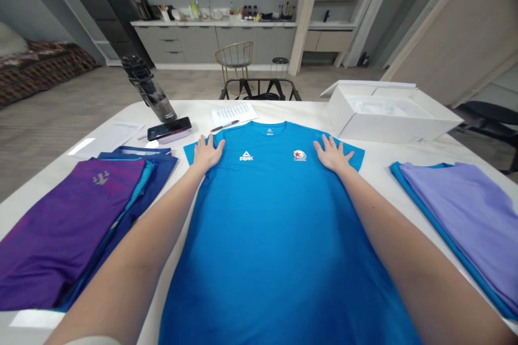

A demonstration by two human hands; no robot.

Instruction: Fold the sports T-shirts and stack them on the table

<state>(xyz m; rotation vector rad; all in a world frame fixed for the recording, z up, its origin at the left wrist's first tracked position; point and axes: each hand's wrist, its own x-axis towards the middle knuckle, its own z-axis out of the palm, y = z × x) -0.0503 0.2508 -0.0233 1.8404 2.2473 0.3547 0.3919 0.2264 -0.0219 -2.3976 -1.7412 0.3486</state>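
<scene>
A blue T-shirt (267,215) lies spread flat, front side up, on the white table (307,113), its collar at the far end. White lettering and a small round badge show on its chest. My left hand (208,153) rests on the left shoulder and sleeve area, fingers spread. On the opposite shoulder, near the right sleeve, my right hand (332,154) lies flat with its fingers apart. Neither hand grips the cloth. The shirt's lower hem runs out of view at the bottom.
Folded purple and blue shirts (76,221) lie at left, a folded lilac shirt (465,199) over blue cloth at right. An open white box (388,129) stands back right. A dark bottle (151,91), phone (169,129), pen (224,125) and printed paper (246,110) sit along the far side.
</scene>
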